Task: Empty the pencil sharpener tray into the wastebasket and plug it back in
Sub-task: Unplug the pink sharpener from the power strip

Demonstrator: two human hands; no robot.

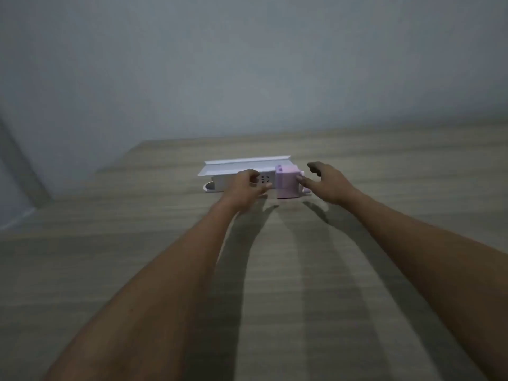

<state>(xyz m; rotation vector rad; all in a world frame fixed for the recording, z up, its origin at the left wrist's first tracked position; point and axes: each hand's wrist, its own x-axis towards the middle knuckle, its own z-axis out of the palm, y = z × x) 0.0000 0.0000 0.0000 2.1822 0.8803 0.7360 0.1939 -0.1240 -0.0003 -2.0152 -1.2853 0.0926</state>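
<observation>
A small pink pencil sharpener (287,182) stands on the wooden table, right against a white power strip box (236,174) whose sockets show on its front. My left hand (248,188) hovers just left of the sharpener, in front of the sockets, fingers curled and apart, holding nothing. My right hand (327,182) is open just right of the sharpener, with its thumb tip near or touching the sharpener's right side. The picture is blurred, so contact is hard to tell. No wastebasket is in view.
The wooden table (275,270) stretches toward me and to the right, with its left edge running diagonally at the far left. A plain grey wall (247,64) rises behind the table. The white box has a raised lid or ledge (247,162) along its back.
</observation>
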